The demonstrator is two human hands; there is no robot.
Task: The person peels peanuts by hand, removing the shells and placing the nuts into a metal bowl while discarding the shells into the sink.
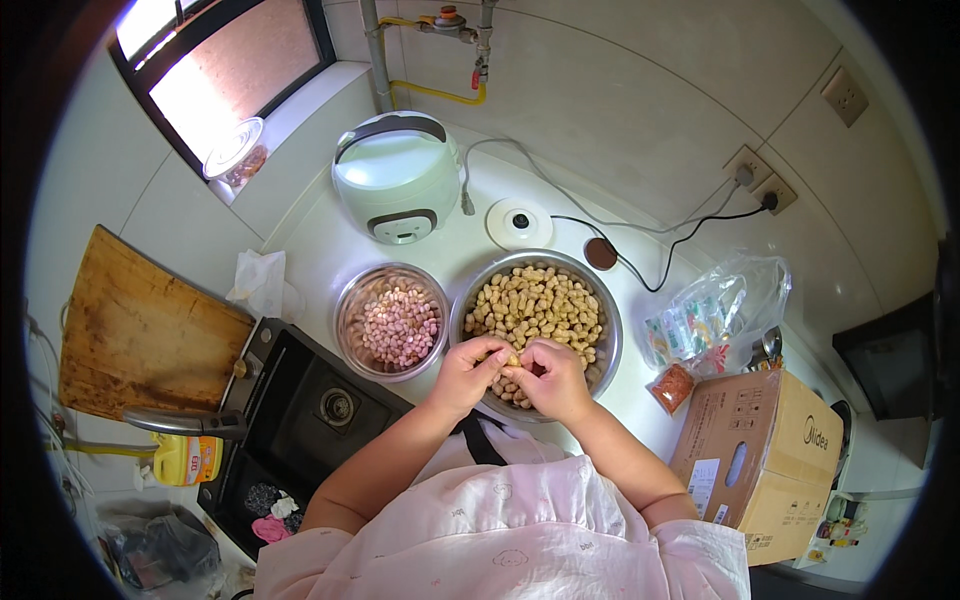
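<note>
A peanut in its shell (513,361) is pinched between my two hands, over the near part of a large steel bowl (616,330). My left hand (472,373) grips it from the left with thumb and forefinger. From the other side, my right hand (553,377) has its thumb and fingertips on the same peanut. Unshelled peanuts (536,304) fill much of this bowl; my hands hide part of them. Just left stands a smaller steel bowl (346,352) with shelled pink peanut kernels (401,326) inside.
Behind the bowls are a pale green rice cooker (397,176), a white kettle base (519,223) and cords. To the left lie a black sink (300,390) and a wooden cutting board (150,326). A Midea cardboard box (750,450) and a plastic bag (712,311) stand right.
</note>
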